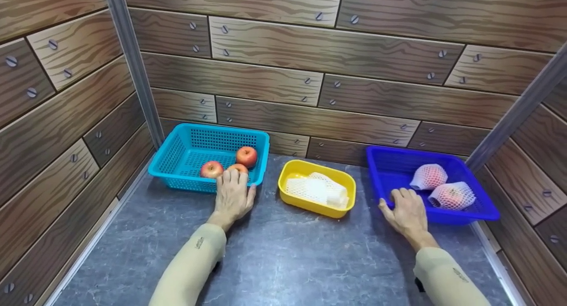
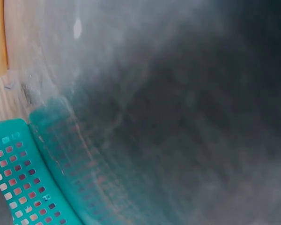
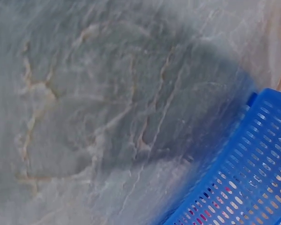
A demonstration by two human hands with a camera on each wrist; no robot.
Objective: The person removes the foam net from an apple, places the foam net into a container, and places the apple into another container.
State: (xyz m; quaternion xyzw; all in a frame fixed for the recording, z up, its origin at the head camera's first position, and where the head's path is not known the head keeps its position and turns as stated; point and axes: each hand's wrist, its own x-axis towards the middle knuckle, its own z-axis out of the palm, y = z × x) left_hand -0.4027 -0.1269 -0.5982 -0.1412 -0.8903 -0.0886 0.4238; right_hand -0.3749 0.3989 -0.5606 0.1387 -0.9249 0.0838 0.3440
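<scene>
A teal basket [image 1: 170, 164] at the left holds red apples [image 1: 246, 156]; one front apple [image 1: 239, 168] is partly hidden by my left fingers. My left hand [image 1: 232, 197] grips the basket's front rim near its right corner, fingers bent over it and thumb outside. On the right, a blue basket [image 1: 385, 164] contains two apples in white foam nets [image 1: 454, 195]. My right hand [image 1: 406, 211] holds this basket's front rim by the left corner, its fingers reaching over the edge. The fingertips of both hands are hidden from the head camera.
Between the baskets stands a yellow tray [image 1: 305, 205] with white foam nets [image 1: 316, 190] in it. Wood-patterned walls [image 1: 266, 40] enclose the grey marbled tabletop [image 1: 283, 261] at the back and both sides. The blue basket sits close to the right wall.
</scene>
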